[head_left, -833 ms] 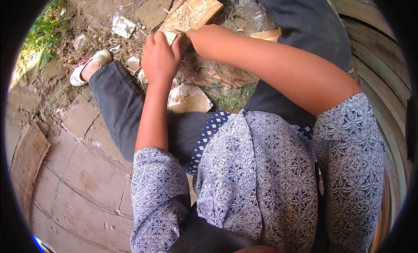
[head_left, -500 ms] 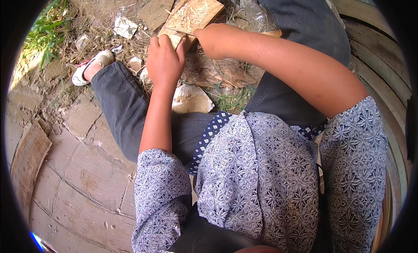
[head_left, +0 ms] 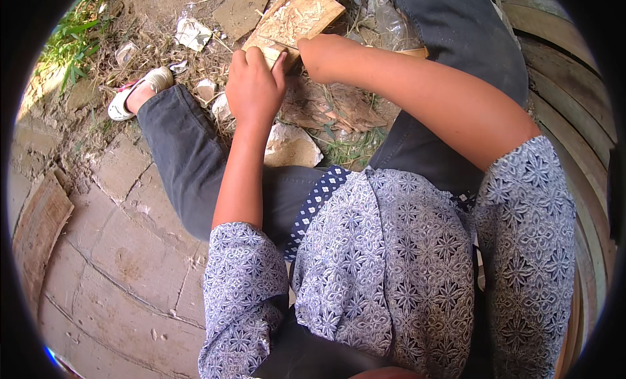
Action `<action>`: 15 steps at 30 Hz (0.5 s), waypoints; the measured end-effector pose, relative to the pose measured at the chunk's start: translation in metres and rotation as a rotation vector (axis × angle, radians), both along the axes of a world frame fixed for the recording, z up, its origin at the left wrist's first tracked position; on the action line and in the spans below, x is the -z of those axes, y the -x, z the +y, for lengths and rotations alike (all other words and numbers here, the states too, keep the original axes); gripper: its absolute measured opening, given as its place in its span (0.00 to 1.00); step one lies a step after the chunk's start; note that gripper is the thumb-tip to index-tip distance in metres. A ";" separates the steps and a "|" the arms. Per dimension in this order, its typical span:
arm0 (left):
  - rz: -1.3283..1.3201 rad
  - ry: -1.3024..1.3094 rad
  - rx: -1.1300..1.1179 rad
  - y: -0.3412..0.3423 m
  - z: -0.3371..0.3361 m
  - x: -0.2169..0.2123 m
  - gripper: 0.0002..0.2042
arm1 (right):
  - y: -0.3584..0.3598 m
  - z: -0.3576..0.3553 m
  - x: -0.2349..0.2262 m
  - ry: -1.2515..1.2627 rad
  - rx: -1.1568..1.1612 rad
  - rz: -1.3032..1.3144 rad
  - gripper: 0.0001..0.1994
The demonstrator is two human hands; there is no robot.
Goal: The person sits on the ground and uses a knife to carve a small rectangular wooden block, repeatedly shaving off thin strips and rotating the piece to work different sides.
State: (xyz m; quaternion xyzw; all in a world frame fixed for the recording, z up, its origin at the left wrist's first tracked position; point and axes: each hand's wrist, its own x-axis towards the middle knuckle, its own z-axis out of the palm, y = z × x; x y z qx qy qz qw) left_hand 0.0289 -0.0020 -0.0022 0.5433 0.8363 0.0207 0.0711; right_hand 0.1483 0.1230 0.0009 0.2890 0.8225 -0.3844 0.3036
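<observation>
Head view: where's the wood block (head_left: 272,54) and how'd it handle?

– Left hand (head_left: 255,85) is curled round it, by the near end of the shavings-covered board (head_left: 306,17). Looks light and stiff, probably not slippery; I'd pinch its sides.

– Right hand (head_left: 326,58)?

– Closed, seemingly round a thin dark strip (head_left: 277,42); fingertips hidden.

– Anything in the way?

– Mostly that strip, tbh. Pale rock (head_left: 290,146) nearer the body, clear plastic (head_left: 395,28) off right.
</observation>
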 end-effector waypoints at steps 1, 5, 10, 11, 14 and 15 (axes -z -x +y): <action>0.022 -0.013 0.002 0.001 0.001 0.001 0.22 | 0.002 0.008 -0.013 0.025 -0.053 0.004 0.17; 0.024 -0.033 0.013 0.001 0.001 0.002 0.22 | 0.006 0.014 -0.023 -0.012 -0.166 -0.034 0.17; -0.014 -0.052 0.041 -0.006 0.007 -0.001 0.21 | 0.003 0.000 0.021 0.013 -0.014 -0.082 0.17; -0.015 -0.054 0.034 -0.004 0.005 -0.002 0.21 | 0.002 0.000 0.025 -0.014 -0.011 -0.054 0.18; -0.031 -0.045 0.018 0.000 0.002 -0.004 0.22 | -0.001 0.003 0.024 -0.040 -0.020 -0.029 0.19; -0.040 -0.029 0.007 0.004 0.001 -0.003 0.22 | 0.000 0.007 0.022 -0.014 -0.043 -0.060 0.19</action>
